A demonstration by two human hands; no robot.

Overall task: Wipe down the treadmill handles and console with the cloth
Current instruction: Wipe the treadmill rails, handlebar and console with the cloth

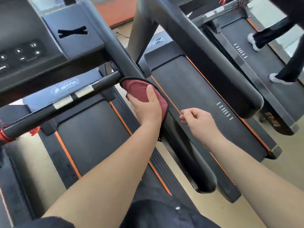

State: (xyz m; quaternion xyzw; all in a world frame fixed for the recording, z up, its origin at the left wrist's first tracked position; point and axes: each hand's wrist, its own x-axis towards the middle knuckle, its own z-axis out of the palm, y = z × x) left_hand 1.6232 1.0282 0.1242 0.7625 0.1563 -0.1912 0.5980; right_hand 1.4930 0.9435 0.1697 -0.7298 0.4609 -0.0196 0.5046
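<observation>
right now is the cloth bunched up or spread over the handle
Spread: the cloth wraps over the handle, gripped by the left hand.

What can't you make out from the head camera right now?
Head view only:
1. The handle surface beneath the cloth and left hand: covered by them.
2. The console: cut off by the left edge; some button labels are blurred.
3. The treadmill's other handle: outside the frame.
</observation>
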